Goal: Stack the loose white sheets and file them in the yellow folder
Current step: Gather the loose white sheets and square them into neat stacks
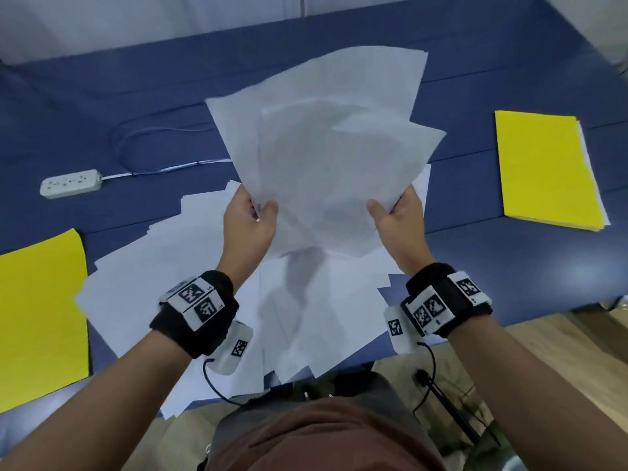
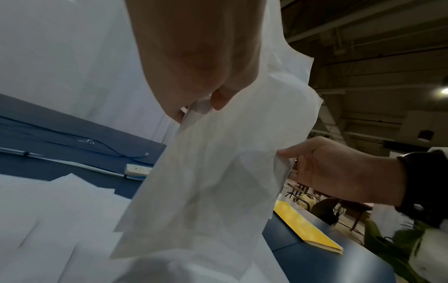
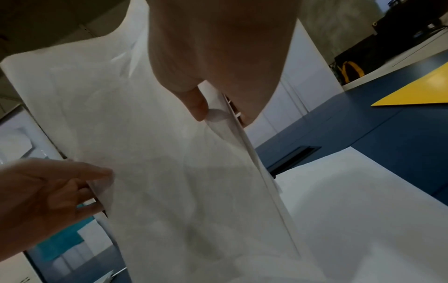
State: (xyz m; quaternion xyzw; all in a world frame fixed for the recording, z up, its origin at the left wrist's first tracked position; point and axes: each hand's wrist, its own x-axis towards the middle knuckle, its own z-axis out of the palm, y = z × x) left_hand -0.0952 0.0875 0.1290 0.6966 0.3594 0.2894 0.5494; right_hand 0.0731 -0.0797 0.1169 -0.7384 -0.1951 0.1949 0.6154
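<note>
Your left hand point(image 1: 249, 222) and right hand point(image 1: 401, 219) each pinch a lower corner of an uneven bundle of white sheets point(image 1: 326, 158), lifted above the blue counter point(image 1: 492, 266). Under the bundle more loose sheets point(image 1: 190, 273) lie spread. To the right of the bundle lies the closed yellow folder point(image 1: 547, 171); to the left of it, a yellow sheet point(image 1: 40, 317) and a power strip point(image 1: 70, 183).

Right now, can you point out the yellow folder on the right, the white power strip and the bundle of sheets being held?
yellow folder point(image 1: 547, 168): head view, middle of its cover.
power strip point(image 1: 70, 183): head view, its top face.
held sheets point(image 1: 326, 171): head view, centre of the bundle.
</note>
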